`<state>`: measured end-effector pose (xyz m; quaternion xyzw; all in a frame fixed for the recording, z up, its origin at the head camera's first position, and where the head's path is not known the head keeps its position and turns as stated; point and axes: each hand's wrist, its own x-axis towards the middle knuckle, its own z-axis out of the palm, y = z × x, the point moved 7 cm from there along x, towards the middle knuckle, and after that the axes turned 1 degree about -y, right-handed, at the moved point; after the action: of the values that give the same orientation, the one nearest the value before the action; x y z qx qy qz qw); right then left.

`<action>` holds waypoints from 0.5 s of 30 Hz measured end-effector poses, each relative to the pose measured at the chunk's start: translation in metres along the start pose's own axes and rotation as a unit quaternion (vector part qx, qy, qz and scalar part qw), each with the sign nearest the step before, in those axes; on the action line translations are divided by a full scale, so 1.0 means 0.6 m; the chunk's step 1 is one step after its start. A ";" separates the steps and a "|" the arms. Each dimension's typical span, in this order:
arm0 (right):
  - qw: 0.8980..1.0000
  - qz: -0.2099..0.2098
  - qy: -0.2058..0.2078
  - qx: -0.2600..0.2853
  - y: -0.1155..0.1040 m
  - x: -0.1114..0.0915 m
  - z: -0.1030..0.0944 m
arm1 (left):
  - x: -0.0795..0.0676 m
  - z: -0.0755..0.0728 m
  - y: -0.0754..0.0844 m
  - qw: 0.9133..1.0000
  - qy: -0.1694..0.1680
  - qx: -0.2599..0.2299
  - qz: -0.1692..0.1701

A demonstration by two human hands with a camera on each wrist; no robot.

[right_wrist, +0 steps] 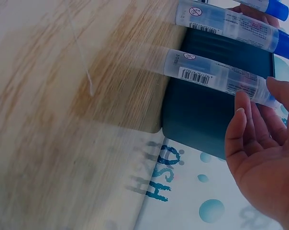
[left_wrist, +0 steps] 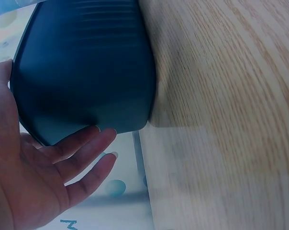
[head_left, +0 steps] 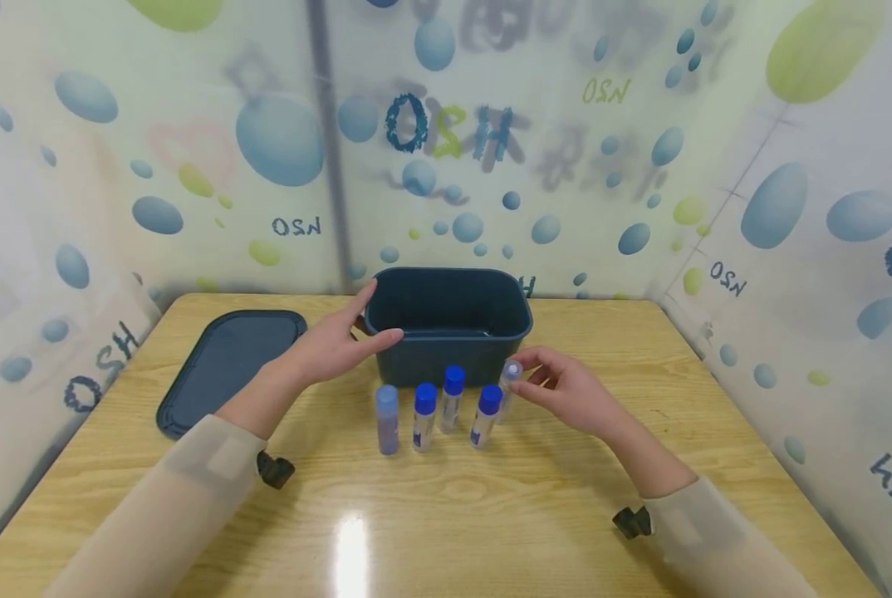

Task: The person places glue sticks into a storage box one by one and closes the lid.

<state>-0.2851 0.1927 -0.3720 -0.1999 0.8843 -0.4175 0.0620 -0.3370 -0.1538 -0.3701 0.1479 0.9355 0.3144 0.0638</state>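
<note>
A dark blue plastic bin stands at the far side of the table. My left hand rests against its left end, thumb over the front rim and forefinger by the back corner. The left wrist view has the fingers spread loosely along the bin's end wall. With thumb and fingertips, my right hand pinches a clear glue stick at its top, close to the bin's front right corner. Several more glue sticks stand upright before the bin, among them a bluish one at the left and a blue-capped one.
Flat on the table's left side lies a dark blue lid, partly behind my left forearm. Walls printed with blue and green spots close off the back and both sides. The wooden table stretches toward me.
</note>
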 end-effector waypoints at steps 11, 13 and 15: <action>1.000 -0.003 0.012 -0.009 0.001 0.001 0.001 | 0.000 -0.001 0.001 1.000 0.000 -0.001 -0.003; 1.000 -0.009 0.016 -0.010 -0.001 -0.001 -0.001 | 0.000 -0.002 0.001 1.000 0.000 -0.001 -0.004; 1.000 -0.013 0.021 -0.011 -0.003 -0.003 -0.003 | 0.001 -0.003 0.000 1.000 0.002 -0.002 -0.006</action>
<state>-0.2833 0.1937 -0.3696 -0.2028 0.8871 -0.4130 0.0357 -0.3380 -0.1545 -0.3687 0.1416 0.9359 0.3160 0.0641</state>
